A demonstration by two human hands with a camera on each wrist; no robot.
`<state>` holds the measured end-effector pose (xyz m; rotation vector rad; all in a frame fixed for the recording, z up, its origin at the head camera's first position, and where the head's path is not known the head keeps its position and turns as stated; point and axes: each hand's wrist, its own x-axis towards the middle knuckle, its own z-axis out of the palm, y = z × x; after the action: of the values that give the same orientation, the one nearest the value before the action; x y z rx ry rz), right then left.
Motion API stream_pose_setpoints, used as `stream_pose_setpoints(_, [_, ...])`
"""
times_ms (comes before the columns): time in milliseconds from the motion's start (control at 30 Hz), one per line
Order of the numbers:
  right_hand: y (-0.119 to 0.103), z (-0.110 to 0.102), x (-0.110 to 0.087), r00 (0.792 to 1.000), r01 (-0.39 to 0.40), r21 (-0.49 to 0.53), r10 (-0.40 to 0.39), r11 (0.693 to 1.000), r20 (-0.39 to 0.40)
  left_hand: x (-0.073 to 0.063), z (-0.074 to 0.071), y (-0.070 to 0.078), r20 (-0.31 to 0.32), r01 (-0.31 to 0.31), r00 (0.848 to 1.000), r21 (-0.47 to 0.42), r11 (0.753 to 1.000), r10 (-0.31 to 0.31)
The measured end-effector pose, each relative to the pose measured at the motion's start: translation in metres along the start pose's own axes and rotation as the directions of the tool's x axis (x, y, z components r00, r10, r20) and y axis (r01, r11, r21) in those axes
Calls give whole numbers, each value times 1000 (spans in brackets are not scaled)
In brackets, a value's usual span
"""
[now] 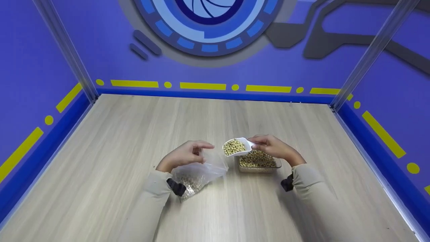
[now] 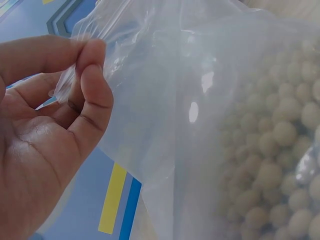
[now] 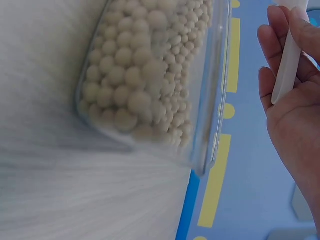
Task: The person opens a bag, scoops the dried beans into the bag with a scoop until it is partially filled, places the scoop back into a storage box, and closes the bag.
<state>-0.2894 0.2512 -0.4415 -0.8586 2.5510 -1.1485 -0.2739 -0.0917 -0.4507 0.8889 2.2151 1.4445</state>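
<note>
Bright, glare on bag (image 2: 175, 115), shadows on tabletop (image 1: 161, 124)

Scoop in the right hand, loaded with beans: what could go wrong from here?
Spill: its beans lie close to the front lip of the scoop, so a tilt of the right hand could drop some on the table.
Slip: the left hand pinches the bag near its edge, and the limp plastic might fold or pull loose.

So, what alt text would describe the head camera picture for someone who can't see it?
Over a wood-grain tabletop, a person's right hand holds a white scoop of soybeans near a transparent container of more; their left hand holds a plastic bag of them.
</note>
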Motion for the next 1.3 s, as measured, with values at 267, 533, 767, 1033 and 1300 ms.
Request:
stream_pose_setpoints(267, [-7, 7, 8, 999, 8, 24, -9, 1000, 50, 1, 1, -2, -7, 9, 1000, -30, 999, -9])
stream_pose_setpoints(533, [-13, 12, 13, 997, 45, 21, -46, 999, 62, -1, 0, 0, -5, 1, 1000, -20, 1000, -1])
stream_pose_setpoints(767, [-19, 14, 16, 995, 68, 7, -68, 998, 69, -1, -1, 0, 4, -3, 1000, -13, 1000, 3])
stream_pose_setpoints(1033, [-22, 12, 17, 995, 79, -82, -73, 994, 74, -2, 0, 1, -2, 0, 1000, -12, 1000, 0])
stream_pose_setpoints(1300, [-24, 11, 17, 995, 67, -128, -56, 990, 84, -1, 0, 0, -6, -4, 1000, -8, 1000, 4])
